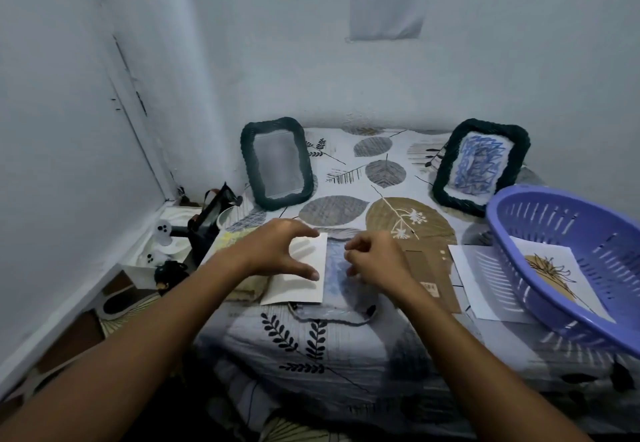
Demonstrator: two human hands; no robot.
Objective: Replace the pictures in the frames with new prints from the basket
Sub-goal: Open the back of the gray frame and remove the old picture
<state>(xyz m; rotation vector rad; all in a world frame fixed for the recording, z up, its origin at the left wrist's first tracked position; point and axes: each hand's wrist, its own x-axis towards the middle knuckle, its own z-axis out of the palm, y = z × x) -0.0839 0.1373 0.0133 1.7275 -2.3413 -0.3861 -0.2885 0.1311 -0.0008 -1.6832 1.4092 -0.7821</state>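
Observation:
My left hand (280,249) hovers spread over a white sheet (301,282) that lies on the leaf-patterned cloth. My right hand (375,259) has its fingers curled over a blue picture (337,268) lying flat in a frame in front of me; whether it pinches anything I cannot tell. A brown cardboard backing (433,268) lies just right of that hand. Two dark rope-edged frames stand at the back: the left one (277,162) shows a blank grey pane, the right one (479,166) holds a blue scribble drawing. The purple basket (571,261) at right holds a print with a tan drawing (550,275).
A white sheet (478,282) lies partly under the basket. A dark phone stand (207,219) and small white figures (162,233) sit at the table's left edge by the wall. A yellowish cloth (242,285) lies under my left wrist. Walls close in behind and to the left.

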